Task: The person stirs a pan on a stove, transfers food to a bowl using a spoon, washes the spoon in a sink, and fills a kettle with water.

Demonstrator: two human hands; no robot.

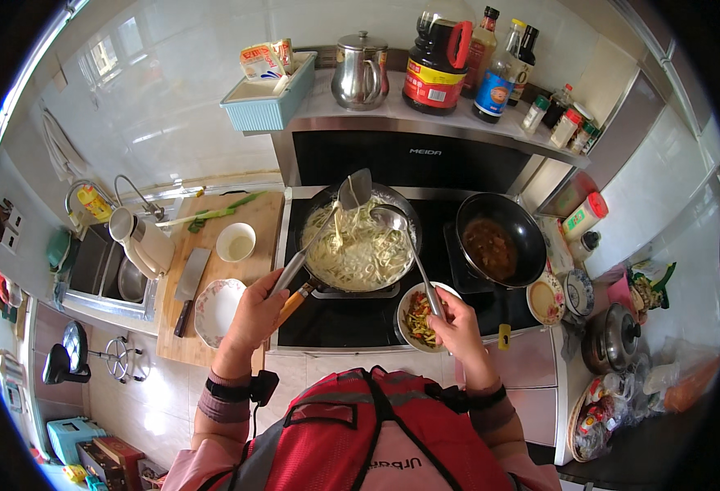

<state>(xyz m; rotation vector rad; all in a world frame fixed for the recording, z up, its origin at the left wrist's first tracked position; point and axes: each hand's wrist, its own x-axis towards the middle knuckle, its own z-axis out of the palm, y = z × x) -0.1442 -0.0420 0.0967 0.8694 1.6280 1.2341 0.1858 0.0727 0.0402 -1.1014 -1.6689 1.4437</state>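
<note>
My left hand (260, 313) grips the grey handle of a metal spatula (356, 189), whose blade is raised over the far side of a wok (410, 215). Noodles (360, 261) in pale broth fill that wok, and a few strands cling to the spatula. In my right hand (462, 328) is the handle of a steel ladle (390, 216); its bowl rests at the noodles' right side. Below my right hand stands a white bowl (404, 334) of shredded vegetables, partly covered by the hand. The wok's wooden handle (295, 304) points toward me, beside my left hand.
A second wok (535, 245) with brown sauce sits on the right burner. At left, a cutting board (268, 227) bears a cleaver (193, 273), a small bowl (236, 241), a scalloped plate (217, 313) and a scallion (225, 212). Bottles (437, 80) and a metal pot (360, 73) line the shelf.
</note>
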